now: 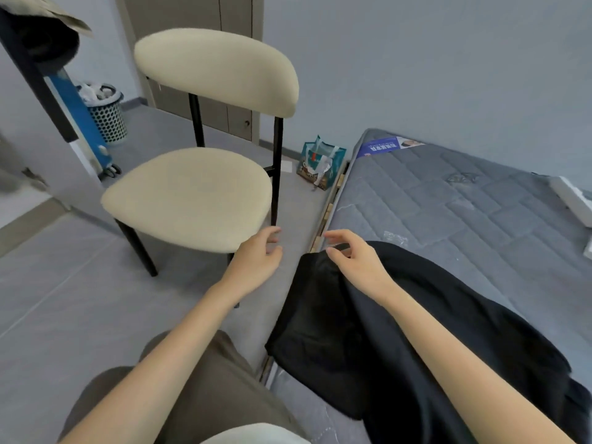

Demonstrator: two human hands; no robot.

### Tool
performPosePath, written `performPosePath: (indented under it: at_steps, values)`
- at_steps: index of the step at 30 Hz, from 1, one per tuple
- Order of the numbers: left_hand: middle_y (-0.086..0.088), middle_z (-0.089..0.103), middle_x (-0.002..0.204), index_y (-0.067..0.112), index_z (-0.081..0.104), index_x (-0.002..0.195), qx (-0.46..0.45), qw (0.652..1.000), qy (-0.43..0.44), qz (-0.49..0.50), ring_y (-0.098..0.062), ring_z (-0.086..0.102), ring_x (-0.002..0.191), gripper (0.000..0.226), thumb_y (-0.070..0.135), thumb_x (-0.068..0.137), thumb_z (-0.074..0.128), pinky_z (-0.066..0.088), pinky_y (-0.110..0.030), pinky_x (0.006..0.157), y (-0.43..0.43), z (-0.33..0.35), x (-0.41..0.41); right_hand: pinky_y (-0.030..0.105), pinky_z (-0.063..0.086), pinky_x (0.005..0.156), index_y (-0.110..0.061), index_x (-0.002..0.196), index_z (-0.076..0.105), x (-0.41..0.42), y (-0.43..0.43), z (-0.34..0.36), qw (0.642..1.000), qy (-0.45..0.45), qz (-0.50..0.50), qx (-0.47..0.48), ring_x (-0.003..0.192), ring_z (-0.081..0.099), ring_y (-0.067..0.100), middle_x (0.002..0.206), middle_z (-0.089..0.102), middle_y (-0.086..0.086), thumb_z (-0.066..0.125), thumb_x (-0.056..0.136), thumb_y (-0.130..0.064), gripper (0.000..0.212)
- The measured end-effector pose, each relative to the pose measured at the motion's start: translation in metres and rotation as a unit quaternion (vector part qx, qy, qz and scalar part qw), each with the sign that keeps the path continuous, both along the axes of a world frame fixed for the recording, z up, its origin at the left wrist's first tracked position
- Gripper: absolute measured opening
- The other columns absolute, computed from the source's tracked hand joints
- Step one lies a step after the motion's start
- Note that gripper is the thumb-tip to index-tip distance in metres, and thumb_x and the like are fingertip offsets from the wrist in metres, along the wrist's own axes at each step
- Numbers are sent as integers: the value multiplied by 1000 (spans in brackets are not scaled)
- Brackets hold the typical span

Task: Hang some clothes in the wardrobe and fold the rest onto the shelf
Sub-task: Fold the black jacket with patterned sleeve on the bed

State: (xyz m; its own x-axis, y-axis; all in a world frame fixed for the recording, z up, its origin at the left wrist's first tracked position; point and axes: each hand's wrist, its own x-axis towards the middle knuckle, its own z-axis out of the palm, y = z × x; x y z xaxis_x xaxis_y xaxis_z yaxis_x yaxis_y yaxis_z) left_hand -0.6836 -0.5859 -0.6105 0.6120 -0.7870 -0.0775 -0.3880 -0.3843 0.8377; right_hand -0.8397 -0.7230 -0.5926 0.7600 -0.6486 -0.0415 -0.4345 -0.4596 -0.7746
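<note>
A black garment [384,341] lies spread over the near edge of the grey mattress [480,213], with part of it hanging off the side. My right hand [355,261] hovers just above the garment's far corner, fingers loosely curled and holding nothing. My left hand [259,257] is held out over the floor gap between the chair and the bed, fingers relaxed and empty. A dark garment [41,36] hangs at the top left, only partly in view.
A cream chair with black legs [192,193] stands close on the left. A patterned bag [320,161] sits on the floor by the bed's head. A mesh bin [105,113] and a blue wheeled unit [80,120] stand at far left. White items [573,200] lie at the mattress's right edge.
</note>
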Motion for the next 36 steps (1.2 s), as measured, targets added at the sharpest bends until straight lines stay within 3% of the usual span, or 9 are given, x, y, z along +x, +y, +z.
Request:
performPosePath:
  at_steps: [5,10,15,20,24,29,32,34,36]
  values:
    - [-1,47,141,19,38,144,83,996,21,-20,-21,50,124,48,23,98,48,41,-31,88,-2,-40,-50,14,43,78,-25,128,56,-58,-10,-22,999,45,-11,-21,91,59,7,122,57,-4,55,96,-23,32]
    - [-6,39,151,15,29,149,155,984,89,-16,-21,39,137,59,29,97,53,32,-24,99,-2,-89,-79,36,36,106,-22,136,48,-84,-16,-70,986,157,2,-63,123,46,26,137,49,5,54,96,-24,40]
    - [-2,44,147,17,22,151,145,974,173,18,-24,48,129,76,41,90,63,39,-37,108,2,-130,-85,45,38,101,-28,145,32,-67,-19,-101,969,231,14,-86,124,39,34,146,40,5,54,95,-32,56]
    - [0,39,151,16,18,153,129,965,220,51,-22,47,131,95,46,81,73,41,-35,106,7,-155,-81,40,43,94,-21,152,21,-52,-28,-119,949,280,8,-143,117,46,34,141,38,9,60,93,-31,72]
    - [0,53,138,14,36,144,115,967,215,67,-20,55,121,82,35,77,79,45,-30,100,9,-164,-75,36,39,92,-10,138,41,-50,-36,-126,959,239,-12,-155,114,53,32,131,49,12,52,96,-14,44]
    - [8,60,113,15,51,131,51,989,101,93,-9,58,101,55,27,82,75,41,-20,81,5,-141,-63,34,41,88,-9,124,60,-38,-48,-97,978,113,-51,-167,109,57,29,120,60,10,58,93,-9,31]
    - [1,58,126,14,49,136,-9,993,4,120,-14,53,114,52,25,89,68,41,-26,94,-2,-110,-42,25,37,80,-10,119,64,-18,-56,-69,975,12,-94,-200,102,60,25,114,63,8,60,93,-11,26]
    - [-9,49,137,13,42,143,-16,991,-42,126,-23,43,128,52,18,94,60,34,-32,106,-5,-88,-27,22,38,86,-12,120,63,0,-61,-52,977,-31,-119,-173,106,59,20,115,65,5,58,96,-15,25]
    - [-10,41,145,15,35,147,7,994,-52,95,-24,35,136,54,15,96,54,28,-32,110,-5,-71,-19,28,42,98,-12,124,60,13,-65,-43,988,-16,-121,-94,114,57,20,122,63,7,56,97,-14,28]
